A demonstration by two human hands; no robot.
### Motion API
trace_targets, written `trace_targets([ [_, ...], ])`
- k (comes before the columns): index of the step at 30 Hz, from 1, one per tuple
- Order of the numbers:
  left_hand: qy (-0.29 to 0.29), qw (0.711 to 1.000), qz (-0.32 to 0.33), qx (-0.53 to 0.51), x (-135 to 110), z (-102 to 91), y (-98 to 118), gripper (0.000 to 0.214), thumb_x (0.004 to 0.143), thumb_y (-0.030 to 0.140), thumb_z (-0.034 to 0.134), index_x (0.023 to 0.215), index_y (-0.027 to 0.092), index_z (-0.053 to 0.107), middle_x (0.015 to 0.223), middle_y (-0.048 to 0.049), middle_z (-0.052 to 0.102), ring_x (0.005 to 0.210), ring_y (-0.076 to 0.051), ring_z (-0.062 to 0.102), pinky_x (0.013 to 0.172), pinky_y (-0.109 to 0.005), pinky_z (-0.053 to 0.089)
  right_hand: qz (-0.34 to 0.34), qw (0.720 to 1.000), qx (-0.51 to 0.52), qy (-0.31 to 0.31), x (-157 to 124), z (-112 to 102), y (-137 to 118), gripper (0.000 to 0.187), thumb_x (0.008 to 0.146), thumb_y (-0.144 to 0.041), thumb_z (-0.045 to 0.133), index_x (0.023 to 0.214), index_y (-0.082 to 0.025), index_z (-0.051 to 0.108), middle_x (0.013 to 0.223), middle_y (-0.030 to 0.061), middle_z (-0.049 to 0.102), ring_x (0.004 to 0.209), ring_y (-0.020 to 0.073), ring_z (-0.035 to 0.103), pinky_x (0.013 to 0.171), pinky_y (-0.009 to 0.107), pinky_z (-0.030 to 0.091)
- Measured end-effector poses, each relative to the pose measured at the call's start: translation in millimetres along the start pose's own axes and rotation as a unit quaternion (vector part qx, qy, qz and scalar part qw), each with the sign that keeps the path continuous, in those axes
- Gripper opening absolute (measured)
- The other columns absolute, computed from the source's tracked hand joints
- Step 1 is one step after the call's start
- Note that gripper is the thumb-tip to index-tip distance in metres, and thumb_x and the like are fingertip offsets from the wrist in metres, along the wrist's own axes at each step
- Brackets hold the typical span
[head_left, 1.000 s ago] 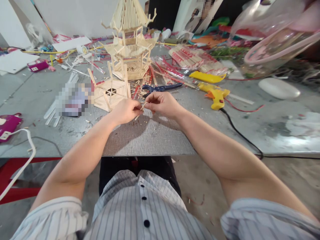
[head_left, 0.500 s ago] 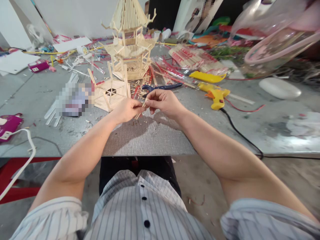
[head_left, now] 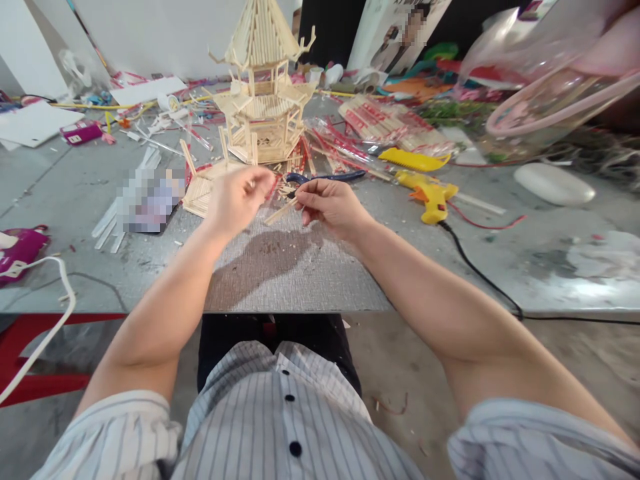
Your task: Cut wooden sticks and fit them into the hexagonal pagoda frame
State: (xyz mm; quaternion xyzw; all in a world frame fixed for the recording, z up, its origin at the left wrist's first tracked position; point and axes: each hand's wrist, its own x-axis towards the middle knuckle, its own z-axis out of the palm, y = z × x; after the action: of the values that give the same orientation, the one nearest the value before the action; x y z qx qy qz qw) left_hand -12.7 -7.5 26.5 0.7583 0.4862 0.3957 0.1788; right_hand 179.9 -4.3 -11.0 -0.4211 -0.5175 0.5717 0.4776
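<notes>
My right hand [head_left: 330, 207] pinches short pale wooden sticks [head_left: 281, 212], which point down and left from the fingertips just above the table. My left hand [head_left: 241, 200] is raised to the left of them, apart from the sticks and slightly blurred. Its thumb and fingers are closed together, and whatever they may hold is hidden. Beneath and behind that hand lies a flat stick-built base [head_left: 200, 190] with upright posts, partly covered by it. A tiered pagoda model [head_left: 263, 107] made of sticks stands just beyond.
Blue-handled pliers [head_left: 340, 177] lie behind my right hand. To the right are a yellow glue gun [head_left: 433, 197] with a black cord, a yellow-handled tool [head_left: 415, 159] and bagged sticks [head_left: 373, 120]. Clear glue sticks [head_left: 113, 223] lie left. The table's front edge [head_left: 300, 311] is near my body.
My left hand has let go of the sticks and moved up and left, now covering part of the base. My right hand keeps the sticks, which lie at a flatter angle.
</notes>
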Motion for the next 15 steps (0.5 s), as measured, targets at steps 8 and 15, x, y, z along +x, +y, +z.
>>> trace_targets([
  [8,0.252,0.964,-0.075,-0.043,11.1,-49.4,-43.7,0.018,0.088,0.034,0.054,0.086,0.017,0.060,0.076,0.0040,0.059,0.065,-0.006,0.043,0.057,-0.025,0.031,0.121,0.991,0.042,0.035,20.0,36.5,-8.9,0.020,0.088,-0.007,0.057,0.071,-0.017,0.053,0.057,-0.0035,0.059,0.038,0.0046,0.050,0.042,0.018,0.046],
  [15,0.046,0.976,-0.210,-0.041,-12.3,-50.9,-60.8,0.013,0.069,0.020,0.057,0.079,0.019,0.065,0.057,0.0018,0.055,0.045,-0.008,0.040,0.046,-0.027,0.030,0.145,0.987,0.058,0.039,36.0,67.5,-1.9,0.024,0.093,-0.008,0.050,0.071,-0.016,0.050,0.055,-0.0041,0.058,0.039,0.0052,0.051,0.044,0.020,0.047],
])
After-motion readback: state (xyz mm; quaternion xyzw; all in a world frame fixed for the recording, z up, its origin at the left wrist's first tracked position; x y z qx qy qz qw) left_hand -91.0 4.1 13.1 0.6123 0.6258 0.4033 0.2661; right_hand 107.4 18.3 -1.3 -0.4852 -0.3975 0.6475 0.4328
